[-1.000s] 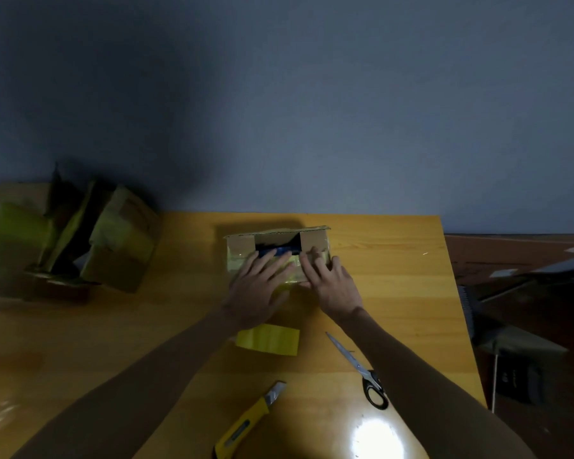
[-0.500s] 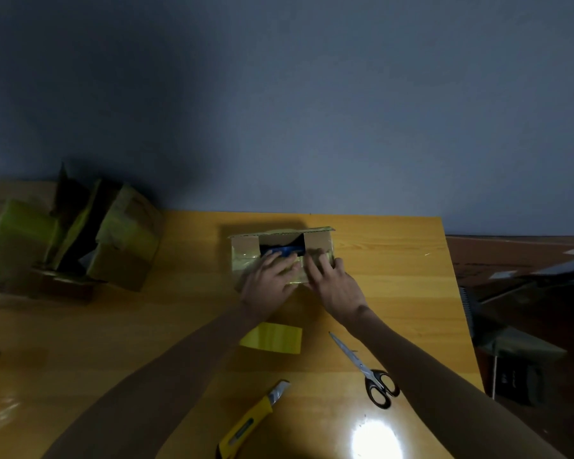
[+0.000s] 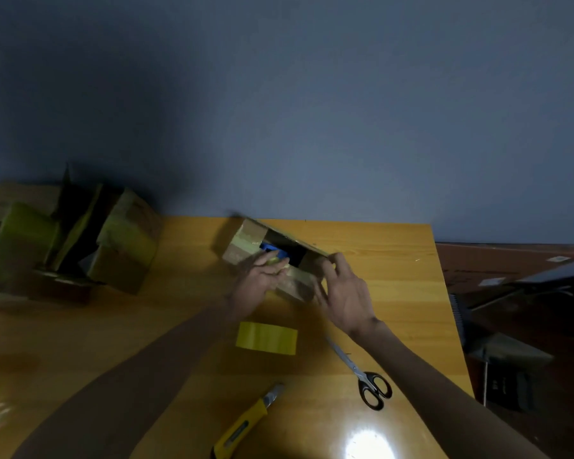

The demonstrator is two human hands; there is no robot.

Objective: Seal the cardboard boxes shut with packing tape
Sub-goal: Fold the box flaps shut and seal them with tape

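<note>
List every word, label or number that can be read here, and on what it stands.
No text can be read.
The cardboard box: no print visible in this dim light.
The yellow utility knife: no legible marking.
The pale scraps at far right: too small and blurred to read.

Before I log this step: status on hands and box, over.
Left hand, right hand both gripping cardboard box. Top gapped, blue item showing. Scissors, knife nearby, not obstructing.

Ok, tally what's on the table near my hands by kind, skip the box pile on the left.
Small brown cardboard box: 1
Yellow packing tape: 1
Black-handled metal scissors: 1
Yellow utility knife: 1
Total: 4
</note>
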